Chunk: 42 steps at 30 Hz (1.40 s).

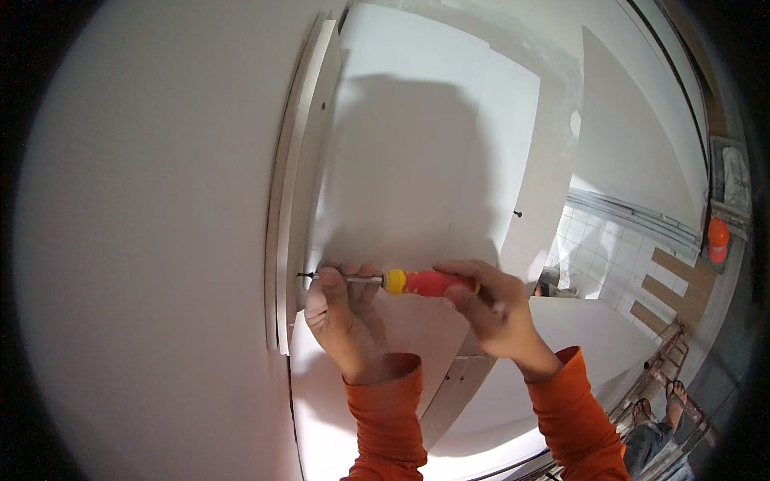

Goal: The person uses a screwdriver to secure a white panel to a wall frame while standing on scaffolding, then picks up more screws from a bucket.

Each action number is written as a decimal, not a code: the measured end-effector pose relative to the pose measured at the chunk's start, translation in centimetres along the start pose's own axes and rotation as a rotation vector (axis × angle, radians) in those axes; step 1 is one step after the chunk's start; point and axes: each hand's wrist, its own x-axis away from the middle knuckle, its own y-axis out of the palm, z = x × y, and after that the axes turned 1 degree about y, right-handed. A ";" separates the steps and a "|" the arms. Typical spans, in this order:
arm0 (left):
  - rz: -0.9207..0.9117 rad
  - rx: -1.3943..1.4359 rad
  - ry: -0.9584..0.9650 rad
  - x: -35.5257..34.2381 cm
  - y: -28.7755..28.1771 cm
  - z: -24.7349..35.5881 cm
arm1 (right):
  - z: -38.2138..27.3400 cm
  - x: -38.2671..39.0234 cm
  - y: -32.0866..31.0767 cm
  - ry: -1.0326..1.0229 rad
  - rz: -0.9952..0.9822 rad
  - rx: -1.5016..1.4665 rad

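A screwdriver (437,283) with a red and yellow handle lies level across the view, its metal shaft pointing left. My right hand (497,309) is wrapped round the handle. Around the shaft near its tip, the thumb and fingers of my left hand (341,317) are closed. At the tip, a dark screw (305,275) sticks out of a narrow pale strip (298,200) that runs along the wall. The screw is only partly in the strip, and the shaft's tip is partly covered by my left thumb.
White panels (401,160) lie beyond my hands, with another dark screw (517,214) jutting from a pale board. At the right are an orange helmet (718,232), brown planks (682,280) on white tiles, and a reddish metal frame (674,349) near sandalled feet (676,394).
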 end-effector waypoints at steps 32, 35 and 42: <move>-0.035 0.059 0.007 0.1 -0.6 -0.3 | -1.7 -0.7 -1.0 0.398 -0.085 -0.238; -0.054 0.116 0.033 0.0 -0.5 -0.4 | -1.3 -1.7 -2.9 0.798 -0.338 -0.436; -0.064 0.121 0.039 -0.1 -0.6 -0.2 | -2.0 -0.3 -0.8 0.407 -0.139 -0.246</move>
